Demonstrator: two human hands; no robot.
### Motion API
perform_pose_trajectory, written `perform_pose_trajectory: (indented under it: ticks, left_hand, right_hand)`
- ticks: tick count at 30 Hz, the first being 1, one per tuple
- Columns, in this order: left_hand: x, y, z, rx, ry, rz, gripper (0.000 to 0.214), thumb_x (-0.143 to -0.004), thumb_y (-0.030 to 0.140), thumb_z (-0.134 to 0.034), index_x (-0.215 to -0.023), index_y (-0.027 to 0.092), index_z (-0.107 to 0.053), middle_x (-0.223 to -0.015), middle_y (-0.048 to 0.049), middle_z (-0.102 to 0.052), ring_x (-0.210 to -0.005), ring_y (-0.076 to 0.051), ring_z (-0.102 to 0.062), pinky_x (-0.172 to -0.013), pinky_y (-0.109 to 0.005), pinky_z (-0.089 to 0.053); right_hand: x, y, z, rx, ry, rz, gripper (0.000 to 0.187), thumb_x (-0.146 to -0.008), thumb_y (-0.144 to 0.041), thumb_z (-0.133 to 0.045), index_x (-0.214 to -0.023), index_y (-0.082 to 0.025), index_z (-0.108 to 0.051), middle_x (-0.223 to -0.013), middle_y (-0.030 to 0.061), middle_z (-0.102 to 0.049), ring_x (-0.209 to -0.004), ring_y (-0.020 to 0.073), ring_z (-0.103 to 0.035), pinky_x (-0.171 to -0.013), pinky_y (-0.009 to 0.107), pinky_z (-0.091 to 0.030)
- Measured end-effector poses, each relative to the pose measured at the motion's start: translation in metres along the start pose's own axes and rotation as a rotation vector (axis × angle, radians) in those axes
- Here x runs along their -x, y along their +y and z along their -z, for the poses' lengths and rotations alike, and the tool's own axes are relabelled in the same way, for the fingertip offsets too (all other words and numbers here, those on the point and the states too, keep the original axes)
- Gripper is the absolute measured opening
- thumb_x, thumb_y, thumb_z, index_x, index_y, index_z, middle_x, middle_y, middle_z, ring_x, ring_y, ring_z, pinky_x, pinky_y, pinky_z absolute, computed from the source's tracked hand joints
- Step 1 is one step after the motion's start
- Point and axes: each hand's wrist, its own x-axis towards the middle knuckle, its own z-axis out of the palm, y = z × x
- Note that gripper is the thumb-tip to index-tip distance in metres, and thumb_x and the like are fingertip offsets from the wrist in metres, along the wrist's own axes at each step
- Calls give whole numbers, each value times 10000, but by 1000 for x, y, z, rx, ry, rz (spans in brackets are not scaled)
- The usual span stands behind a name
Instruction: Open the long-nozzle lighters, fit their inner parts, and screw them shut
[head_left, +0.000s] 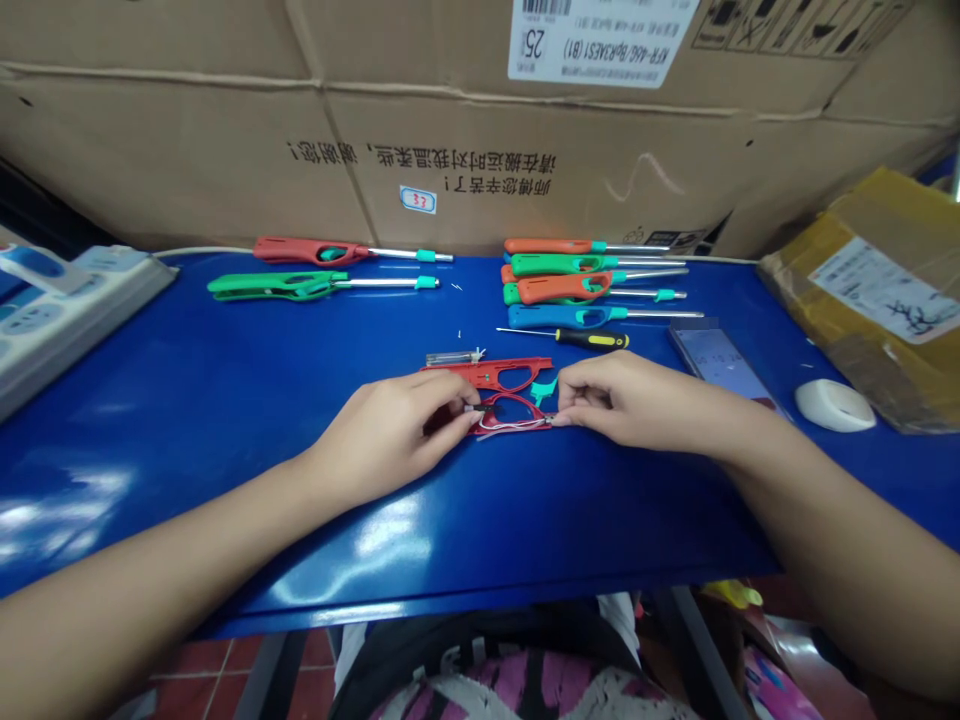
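On the blue table, one open half of a red lighter casing lies between my hands. My left hand is closed in a pinch on a small black part over this half. White wires run along the casing toward its right end. There, my right hand pinches the wires' end, partly hidden by the fingertips. The other red casing half lies just behind. A turquoise trigger piece rests near my right fingers. Behind my left hand is a clear fuel tank.
Red and green long lighters lie at back left. Several more are grouped behind a yellow-black screwdriver. To the right are a phone, a white mouse and a package; a power strip stands left.
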Motion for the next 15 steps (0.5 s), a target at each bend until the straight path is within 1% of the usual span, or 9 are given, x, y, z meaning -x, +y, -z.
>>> perform_pose_trajectory:
  ticks: [2, 4, 6, 7, 9, 10, 12, 13, 15]
  left_hand:
    - [-1, 0, 1, 4, -5, 10, 131, -974, 299, -610, -1013, 199, -684, -817, 25, -675, -584, -94, -524, -579, -231, -395]
    - [-1, -1, 1, 14, 3, 15, 136, -970, 305, -614, -1013, 199, -688, -787, 29, -657, -582, -96, -523, -581, -231, -401]
    - [-2, -1, 2, 29, 9, 19, 140, -971, 309, -611, -1007, 198, -689, -785, 28, -654, -591, -97, -532, -586, -231, -410]
    - [-2, -2, 2, 36, 9, 22, 143, -974, 311, -608, -1006, 197, -688, -793, 26, -657, -598, -98, -538, -588, -231, -414]
    - [-2, -2, 1, 44, 3, 25, 150, -982, 314, -600, -1006, 195, -687, -823, 17, -670, -613, -98, -548, -594, -230, -423]
    - [-2, -2, 1, 45, 3, 22, 153, -985, 316, -597, -1009, 194, -688, -839, 13, -676, -619, -99, -553, -597, -230, -428]
    - [-1, -1, 1, 41, 11, 12, 158, -989, 319, -596, -1009, 195, -693, -859, 4, -686, -631, -102, -564, -600, -230, -434]
    - [0, -1, 1, 40, 19, 4, 159, -990, 316, -596, -1008, 195, -698, -863, 0, -690, -636, -104, -569, -599, -229, -436]
    - [2, -1, 2, 39, 38, -12, 156, -988, 301, -601, -1013, 192, -711, -860, -6, -700, -637, -106, -577, -595, -228, -441]
  right_hand:
    - [0, -2, 0, 4, 7, -1, 253, -928, -309, -629, -710, -192, -572, -602, -47, -532, -549, 103, -429, -525, 247, -315]
    - [0, -4, 0, 3, 29, 33, 232, -917, -306, -644, -723, -189, -592, -622, -41, -547, -555, 103, -444, -527, 248, -323]
    - [0, -4, 0, -14, 115, 74, 192, -912, -301, -650, -761, -185, -620, -655, -30, -570, -578, 107, -474, -548, 250, -350]
    - [0, -3, -1, -13, 181, 92, 153, -913, -288, -648, -802, -184, -638, -693, -20, -590, -606, 113, -500, -572, 252, -372]
    - [-1, 0, -2, 48, 298, 116, 81, -919, -258, -633, -930, -185, -667, -841, 15, -643, -705, 135, -564, -644, 267, -417]
    - [-2, 2, -3, 113, 318, 118, 114, -922, -251, -629, -1010, -192, -672, -953, 37, -657, -776, 153, -594, -681, 281, -432]
    - [-1, 7, -2, 252, 282, 101, 179, -937, -258, -620, -1104, -212, -666, -1103, 59, -648, -883, 191, -628, -727, 307, -449]
    - [-1, 9, -1, 305, 252, 86, 165, -949, -264, -610, -1096, -218, -668, -1126, 59, -644, -904, 201, -637, -732, 315, -451]
    - [1, 10, 2, 350, 214, 76, 110, -972, -265, -585, -1023, -217, -669, -1093, 48, -650, -891, 201, -644, -723, 315, -451]
